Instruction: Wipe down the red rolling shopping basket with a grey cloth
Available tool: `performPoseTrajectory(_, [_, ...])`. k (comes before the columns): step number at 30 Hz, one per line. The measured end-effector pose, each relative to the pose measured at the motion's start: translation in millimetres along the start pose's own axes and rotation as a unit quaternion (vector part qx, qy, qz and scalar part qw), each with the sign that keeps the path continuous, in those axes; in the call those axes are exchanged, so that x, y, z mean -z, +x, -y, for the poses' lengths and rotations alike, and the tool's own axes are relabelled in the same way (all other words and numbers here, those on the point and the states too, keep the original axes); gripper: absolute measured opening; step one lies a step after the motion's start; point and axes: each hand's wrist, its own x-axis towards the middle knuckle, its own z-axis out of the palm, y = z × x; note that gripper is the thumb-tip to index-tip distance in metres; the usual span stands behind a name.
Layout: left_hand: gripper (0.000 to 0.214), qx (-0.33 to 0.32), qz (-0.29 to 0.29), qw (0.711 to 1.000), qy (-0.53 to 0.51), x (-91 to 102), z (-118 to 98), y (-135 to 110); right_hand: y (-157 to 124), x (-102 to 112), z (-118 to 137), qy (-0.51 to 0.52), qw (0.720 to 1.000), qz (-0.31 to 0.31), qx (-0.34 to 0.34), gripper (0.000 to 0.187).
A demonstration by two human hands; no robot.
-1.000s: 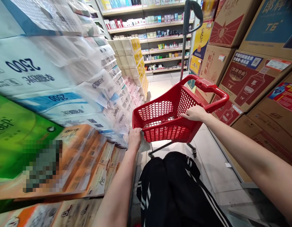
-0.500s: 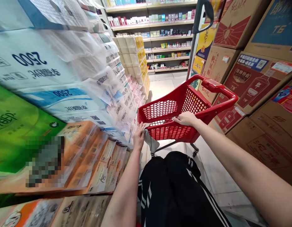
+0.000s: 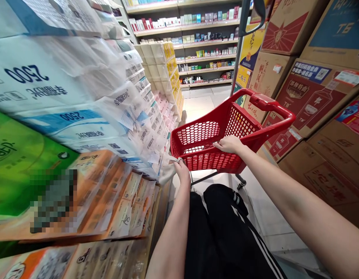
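Note:
A red plastic shopping cart [image 3: 243, 157] stands in front of my legs, its handle toward the upper right. My right hand [image 3: 230, 144] is closed over the near top rim of its basket. At the basket's left near corner, my left hand [image 3: 181, 169] pinches a light grey cloth [image 3: 167, 173]. That cloth hangs to the left of the fingers, close to the packs stacked there. Through the perforated walls I see floor tiles; part of the basket's inside is hidden by its near side.
Tissue packs [image 3: 89, 97] are piled high on the left, with orange packs [image 3: 98, 193] lower down. Cardboard cartons [image 3: 313, 100] line the right side. Shelves [image 3: 208, 58] of small boxed goods stand beyond the cart, and a grey post [image 3: 240, 50] rises behind it.
My left hand has moved a little right and turned. The grey cloth has swung from below it to its left. My right hand stays on the rim.

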Motion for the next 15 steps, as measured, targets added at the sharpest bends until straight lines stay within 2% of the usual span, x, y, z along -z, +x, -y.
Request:
performPoseTrajectory(2, [0.03,0.023,-0.017,0.999,0.023,-13.0,-4.4,-7.0,0.1,-0.5,-0.3,0.0,1.0,-0.004,0.001,0.078])
performPoseTrajectory(6, [0.027,0.071,0.014,0.995,0.069,-18.9,-3.6,-7.1,0.5,-1.4,-1.9,0.003,1.0,-0.016,0.006,0.081])
performPoseTrajectory(9, [0.027,0.069,0.015,0.995,0.067,-20.2,-6.3,-1.8,-0.4,-1.0,-2.4,0.003,1.0,-0.011,-0.004,0.08])
performPoseTrajectory(12, [0.028,0.06,-0.008,0.996,0.059,-24.8,-6.7,-5.2,-2.9,-0.3,-2.7,0.002,1.0,-0.01,-0.004,0.079])
performPoseTrajectory(15, [0.028,0.058,-0.006,0.996,0.067,-28.6,6.7,-18.4,-5.6,-0.1,-3.8,-0.004,1.0,-0.016,0.001,0.079])
